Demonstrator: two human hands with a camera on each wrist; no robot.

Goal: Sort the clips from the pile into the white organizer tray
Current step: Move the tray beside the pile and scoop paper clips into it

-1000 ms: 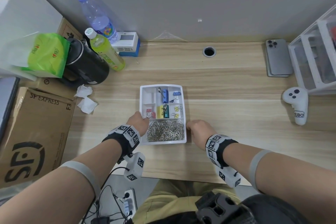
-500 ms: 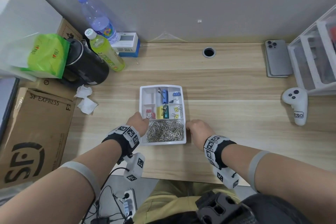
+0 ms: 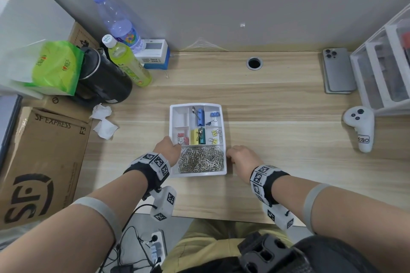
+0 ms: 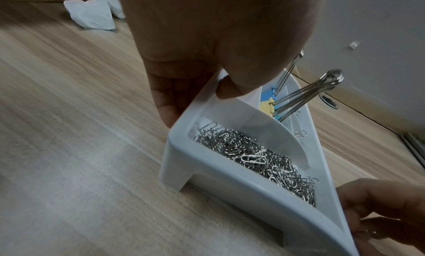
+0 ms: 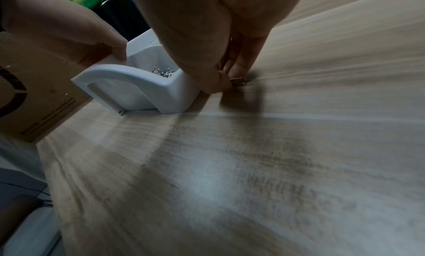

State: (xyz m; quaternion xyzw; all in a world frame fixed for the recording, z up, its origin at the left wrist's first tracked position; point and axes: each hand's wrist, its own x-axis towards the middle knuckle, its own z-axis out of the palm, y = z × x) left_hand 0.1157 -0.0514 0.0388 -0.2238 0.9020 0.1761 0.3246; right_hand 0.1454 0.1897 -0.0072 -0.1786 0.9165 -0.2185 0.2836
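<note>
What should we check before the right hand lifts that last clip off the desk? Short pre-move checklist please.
1. Left hand grips the tray at its left wall, thumb over the rim: ok.
2. Tray flat on the desk: ok.
3. Right hand pinches a small metal piece on the desk beside the tray's right wall: ok; which kind of clip: cannot tell.
4. Paper clips fill the near compartment: ok.
5. Binder clips sit in the middle cells: ok.
6. Other loose clips on the desk, none in the head view: ok.
</note>
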